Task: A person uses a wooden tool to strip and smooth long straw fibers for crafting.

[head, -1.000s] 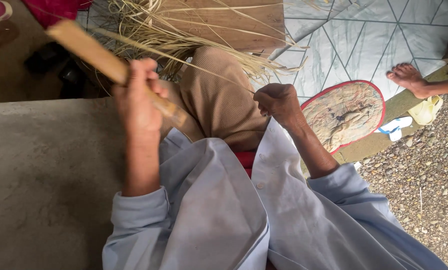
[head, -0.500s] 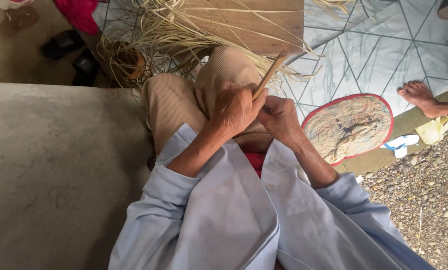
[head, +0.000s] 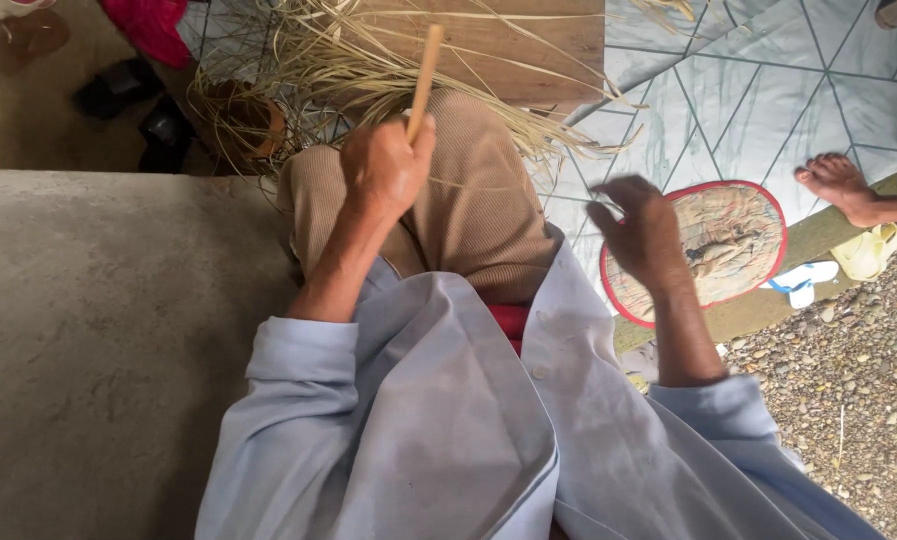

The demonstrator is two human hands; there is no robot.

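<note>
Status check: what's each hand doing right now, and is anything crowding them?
Left hand shut on flat tan wooden stick, raised over knee. Right hand open, blurred, holding nothing. Loose dry straw strands spread ahead; round red-rimmed woven fan beside right hand.

Pale wooden stick [head: 424, 75]: slim, straight, tilted near upright, lower end gripped in fist above tan-clad knee, upper end over dry straw.

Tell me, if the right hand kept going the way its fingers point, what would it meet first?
Probably the loose dry straw strands past the tan-trousered knee. The right hand is blurred and empty, fingers aimed up and away from the body. Depth is unclear, so it could pass above them toward the wooden board.
</note>
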